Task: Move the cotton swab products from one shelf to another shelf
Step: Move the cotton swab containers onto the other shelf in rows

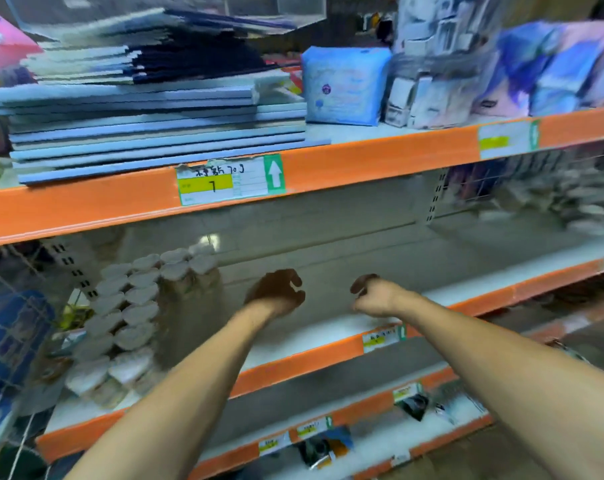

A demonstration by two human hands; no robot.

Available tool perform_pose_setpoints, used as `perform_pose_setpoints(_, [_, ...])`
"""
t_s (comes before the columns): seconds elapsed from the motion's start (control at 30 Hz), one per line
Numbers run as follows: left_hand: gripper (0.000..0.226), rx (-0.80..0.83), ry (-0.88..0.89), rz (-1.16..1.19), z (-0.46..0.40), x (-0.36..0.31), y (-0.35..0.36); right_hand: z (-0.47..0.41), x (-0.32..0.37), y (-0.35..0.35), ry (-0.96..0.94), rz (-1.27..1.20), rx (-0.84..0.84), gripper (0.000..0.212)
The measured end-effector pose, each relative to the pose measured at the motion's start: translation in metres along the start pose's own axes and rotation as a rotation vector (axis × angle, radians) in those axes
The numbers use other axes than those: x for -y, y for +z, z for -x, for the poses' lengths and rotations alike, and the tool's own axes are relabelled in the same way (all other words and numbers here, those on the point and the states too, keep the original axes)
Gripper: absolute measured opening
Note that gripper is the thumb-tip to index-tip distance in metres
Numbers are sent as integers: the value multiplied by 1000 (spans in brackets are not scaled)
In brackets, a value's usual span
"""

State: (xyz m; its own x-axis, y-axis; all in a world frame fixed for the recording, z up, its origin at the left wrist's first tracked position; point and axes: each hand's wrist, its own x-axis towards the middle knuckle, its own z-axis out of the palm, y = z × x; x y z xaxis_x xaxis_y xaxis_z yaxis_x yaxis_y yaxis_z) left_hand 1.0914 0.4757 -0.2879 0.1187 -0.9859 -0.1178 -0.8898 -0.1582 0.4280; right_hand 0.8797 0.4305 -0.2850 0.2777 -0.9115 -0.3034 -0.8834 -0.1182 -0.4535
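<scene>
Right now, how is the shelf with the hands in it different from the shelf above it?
The middle shelf is mostly bare, with cotton swab tubs only at its left end; the top shelf is packed with flat packs and soft bags all along. Both have orange front edges with price labels.

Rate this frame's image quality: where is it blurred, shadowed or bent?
Head view: motion blur smears the pastel soft packs at upper right and the stacked flat blue packs; the orange shelf edge bows from wide-angle distortion; the left hand sits dark in the shelf's shadow, the right hand only partly; the heart-lidded clear cotton swab tubs look soft and blocky.
</scene>
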Motion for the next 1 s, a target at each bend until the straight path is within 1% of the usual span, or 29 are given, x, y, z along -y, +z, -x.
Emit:
perform_pose_setpoints(0.07, [28,39,15,29,4,-20,9,13,-24,-8,35,-39,-1,51])
perform_pose_setpoints(0.17, [31,71,91,16,5,-55,22,33,-61,-22,68,-93,-20,68])
perform_pose_setpoints(0.2, [32,74,119,12,6,-68,27,40,-73,-28,75,-106,-31,69])
perform_pose_setpoints(0.33, [32,113,232,25,9,-118,47,63,-121,-43,157,-210,-100,59])
perform_pose_setpoints(0.4, [31,134,270,17,10,-141,58,74,-144,-46,191,-261,-87,57])
perform_pose_setpoints(0.57, [26,205,341,23,12,-199,91,104,-208,-57,316,-359,-58,41])
perform_pose_setpoints(0.7, [28,248,409,-5,11,-245,115,129,-253,-70,381,-429,-95,30])
perform_pose_setpoints(0.8, [28,283,464,-15,9,-278,129,144,-279,-80,411,-499,-103,28])
perform_pose_setpoints(0.87, [26,303,525,-35,5,-306,139,153,-300,-87,443,-491,-121,28])
perform_pose_setpoints(1.0, [24,334,625,-78,-11,-362,155,159,-341,-100,483,-469,-147,34])
